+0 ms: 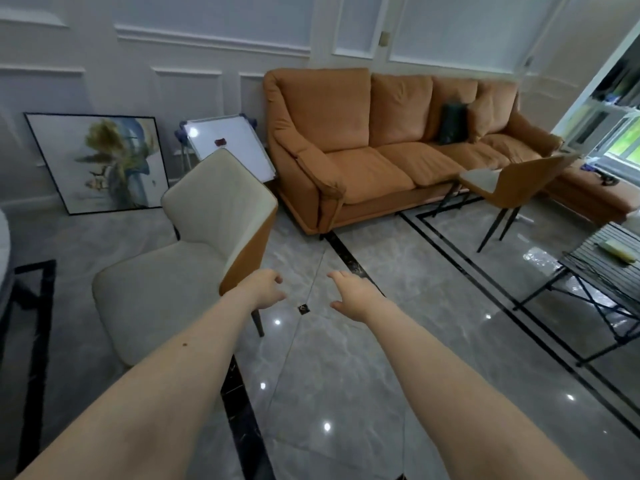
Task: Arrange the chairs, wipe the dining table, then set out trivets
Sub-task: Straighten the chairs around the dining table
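Both bare forearms are stretched forward and low. The left hand point(265, 289) is held with fingers loosely curled, gripping nothing; the right hand point(349, 292) is held relaxed, fingers spread, likewise empty.

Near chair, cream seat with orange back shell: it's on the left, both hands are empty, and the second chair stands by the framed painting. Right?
Not quite. The head view shows the second chair in front of the orange sofa, far from the framed painting. The rest holds: the near chair is on the left, and the left hand and right hand are empty.
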The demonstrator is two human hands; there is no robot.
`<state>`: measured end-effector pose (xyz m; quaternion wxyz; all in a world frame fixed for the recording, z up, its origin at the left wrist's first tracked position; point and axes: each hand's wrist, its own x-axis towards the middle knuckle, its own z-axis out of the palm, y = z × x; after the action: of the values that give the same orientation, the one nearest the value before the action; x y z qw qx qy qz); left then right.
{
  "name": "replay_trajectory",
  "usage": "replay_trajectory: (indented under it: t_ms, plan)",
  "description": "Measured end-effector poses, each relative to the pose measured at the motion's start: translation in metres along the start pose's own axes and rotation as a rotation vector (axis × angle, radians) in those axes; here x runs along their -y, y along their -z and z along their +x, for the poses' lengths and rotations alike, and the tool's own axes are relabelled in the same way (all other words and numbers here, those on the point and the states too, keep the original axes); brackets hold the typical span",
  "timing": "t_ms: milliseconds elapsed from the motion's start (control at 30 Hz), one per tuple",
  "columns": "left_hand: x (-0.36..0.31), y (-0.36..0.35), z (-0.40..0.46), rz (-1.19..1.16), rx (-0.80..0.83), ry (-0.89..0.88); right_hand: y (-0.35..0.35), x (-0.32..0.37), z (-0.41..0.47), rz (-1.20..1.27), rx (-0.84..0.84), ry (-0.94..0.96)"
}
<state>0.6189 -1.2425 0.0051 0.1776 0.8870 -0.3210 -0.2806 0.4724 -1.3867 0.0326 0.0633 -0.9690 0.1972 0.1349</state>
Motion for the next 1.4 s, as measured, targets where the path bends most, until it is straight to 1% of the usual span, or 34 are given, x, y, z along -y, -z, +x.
replay_trajectory:
  t_ms: [167,300,433,500,633,700,833,933,1100,1200,1267,1400]
  plan:
    - [-0.010,0.027,0.089,-0.025,-0.108,0.000,0.020,-0.030,0.097,-0.027,0.001,0.058]
    - [-0.015,0.068,0.164,-0.079,-0.168,0.023,0.051,-0.040,0.186,-0.039,-0.004,0.096]
    - [-0.016,0.105,0.228,-0.135,-0.234,0.101,0.077,-0.044,0.264,-0.054,-0.010,0.145]
    - [-0.016,0.117,0.245,-0.151,-0.260,0.134,0.085,-0.045,0.292,-0.056,-0.004,0.175]
    - [-0.007,0.139,0.288,-0.130,-0.278,0.205,0.101,-0.047,0.359,-0.091,-0.011,0.259]
    - [0.000,0.147,0.308,-0.150,-0.281,0.273,0.107,-0.046,0.393,-0.090,-0.012,0.314]
    - [0.012,0.162,0.345,-0.190,-0.316,0.419,0.118,-0.039,0.460,-0.119,0.002,0.469]
    - [0.013,0.167,0.372,-0.250,-0.373,0.525,0.122,-0.038,0.506,-0.126,0.021,0.595]
    - [0.006,0.158,0.402,-0.401,-0.477,0.717,0.134,-0.046,0.563,-0.175,0.070,0.836]
    - [0.000,0.152,0.414,-0.488,-0.506,0.817,0.143,-0.044,0.589,-0.232,0.065,0.996]
    - [-0.003,0.151,0.416,-0.493,-0.494,0.853,0.147,-0.037,0.601,-0.248,0.038,1.076]
    - [0.005,0.148,0.414,-0.517,-0.353,0.898,0.149,-0.012,0.621,-0.254,0.011,1.272]
